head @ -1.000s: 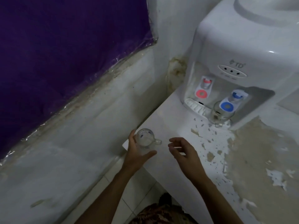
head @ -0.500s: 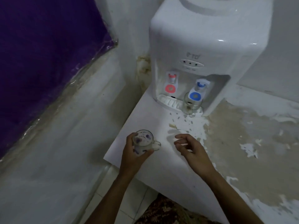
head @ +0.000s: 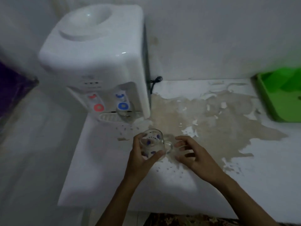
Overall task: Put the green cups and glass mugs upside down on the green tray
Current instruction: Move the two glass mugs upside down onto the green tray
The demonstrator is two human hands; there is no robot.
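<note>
My left hand [head: 140,160] grips a clear glass mug [head: 152,144] with blue dots, held upright just above the white counter, its handle pointing right. My right hand [head: 195,155] hovers beside that handle with fingers curled apart and nothing in it. A second glass mug [head: 124,112] stands on the drip grille under the blue tap of the water dispenser. The green tray [head: 280,95] lies at the far right edge of the counter, partly cut off by the frame.
A white water dispenser [head: 97,54] with a red and a blue tap stands at the back left, its black cord [head: 154,83] trailing behind. The counter [head: 260,168] has peeling paint and a brown patch. Its left edge drops off beside the dispenser.
The view has swung right, bringing the green tray into sight. My left hand has carried the mug rightward over the counter, and my right hand has come close to its handle.
</note>
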